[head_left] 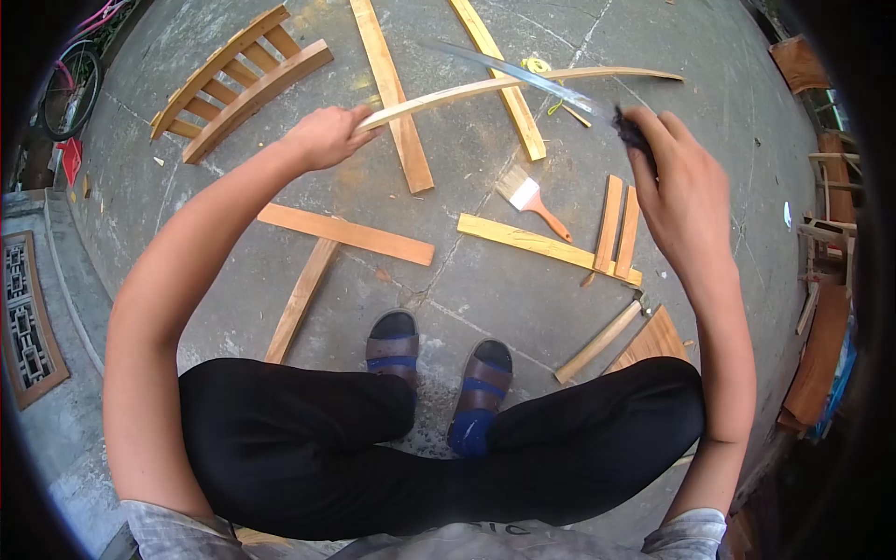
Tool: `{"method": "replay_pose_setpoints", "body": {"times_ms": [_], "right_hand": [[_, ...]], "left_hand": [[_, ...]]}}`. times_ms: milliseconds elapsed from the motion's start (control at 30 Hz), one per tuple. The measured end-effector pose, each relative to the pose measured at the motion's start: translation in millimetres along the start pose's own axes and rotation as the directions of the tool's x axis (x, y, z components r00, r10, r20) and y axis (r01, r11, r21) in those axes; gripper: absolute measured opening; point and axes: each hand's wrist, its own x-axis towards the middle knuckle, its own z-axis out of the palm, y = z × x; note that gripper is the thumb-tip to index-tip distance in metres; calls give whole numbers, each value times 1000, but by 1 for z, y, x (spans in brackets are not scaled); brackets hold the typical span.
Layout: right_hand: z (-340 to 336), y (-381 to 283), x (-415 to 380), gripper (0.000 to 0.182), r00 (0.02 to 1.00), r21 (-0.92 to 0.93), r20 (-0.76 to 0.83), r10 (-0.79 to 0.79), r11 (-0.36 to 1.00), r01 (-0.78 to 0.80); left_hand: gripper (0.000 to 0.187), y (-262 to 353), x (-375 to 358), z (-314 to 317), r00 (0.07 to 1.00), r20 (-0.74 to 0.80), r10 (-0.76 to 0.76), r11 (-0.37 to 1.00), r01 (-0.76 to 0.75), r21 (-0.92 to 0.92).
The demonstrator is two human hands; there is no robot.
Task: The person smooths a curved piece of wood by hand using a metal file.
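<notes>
My left hand (327,136) grips the near end of a long thin wooden strip (448,94), which reaches off to the right at an angle. The black handle (630,131) of a long-bladed handsaw sits in my right hand (679,177), its fingers curled round it. Motion smears the saw's shiny blade (523,75), which points up and left and overlaps the strip in this view. Below the strip, on the concrete, lies a paintbrush (534,203) with pale bristles and a wooden handle. A yellow tape measure (536,65) rests beyond the blade.
A slatted curved wooden frame (245,86) lies at upper left. Several boards, including a crosswise plank (350,233) and a yellowish plank (546,247), are spread around my sandalled feet (392,350). A wooden-handled hammer (602,338) is at lower right. Stacked timber (821,355) lines the right side.
</notes>
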Motion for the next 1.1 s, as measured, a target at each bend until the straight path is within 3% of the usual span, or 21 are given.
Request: {"method": "replay_pose_setpoints", "body": {"times_ms": [67,167,267,367,433,500,533,633,733,833,933,1033,1100], "right_hand": [[19,19,-3,23,993,243,95,76,965,-97],[36,25,0,25,874,299,450,181,892,-339],[57,37,-1,26,791,360,609,63,866,-346],[85,38,-13,28,894,589,438,-95,781,-206],[92,23,-8,31,852,636,520,-66,696,-334],[107,11,-12,32,817,640,574,-53,651,-408],[118,5,-16,35,846,688,530,-52,610,-393],[137,-10,-16,39,849,645,528,-23,661,-384],[143,-28,-10,35,809,594,588,-4,681,-428],[155,-43,-2,32,753,563,658,8,659,-499],[187,-66,1,31,790,577,606,95,631,-519],[217,-94,14,33,779,580,597,191,568,-584],[246,-112,11,35,785,555,572,239,591,-585]], "left_hand": [[57,1,3,-7,998,60,-10,998,14,-63],[60,3,1,-5,994,106,-14,993,27,-118],[61,1,1,3,992,126,-11,986,32,-165],[62,-4,4,11,995,102,-3,981,23,-191],[62,-14,9,30,999,20,28,973,-22,-229],[62,-18,15,40,988,152,-17,947,65,-315],[63,-16,18,41,975,218,-31,930,108,-352],[65,-10,24,48,943,322,-81,845,236,-479],[67,-16,34,71,960,264,-90,846,214,-488],[76,-19,42,102,994,62,-87,947,102,-306],[85,-7,49,100,981,92,-173,941,193,-278],[88,-5,63,110,981,-110,-159,944,118,-307],[80,-1,75,113,949,-146,-280,881,194,-432]]}}
